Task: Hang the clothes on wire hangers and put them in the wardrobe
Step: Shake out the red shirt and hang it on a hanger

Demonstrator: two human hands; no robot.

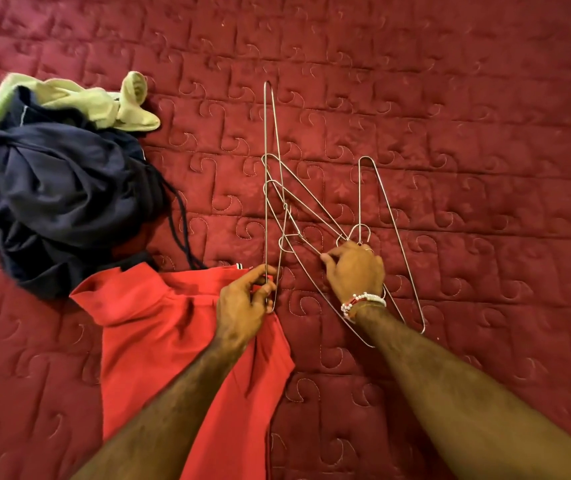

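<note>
Left hand, over the maroon quilted bedspread and flat red fabric garment, pinches one long silver wire hanger by its corner; right hand grips the tangled wire hangers. Advise drawing it out slowly, tangle pinned

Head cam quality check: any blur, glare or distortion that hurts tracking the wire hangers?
Head view: wide-angle bows the quilt's stitch lines near the edges; lighting flat and warm, shadows soft; no glare on the wire hangers, thin but traceable; slightly soft overall, no motion smear on left hand or right hand; navy garment dark, little detail in folds.
</note>
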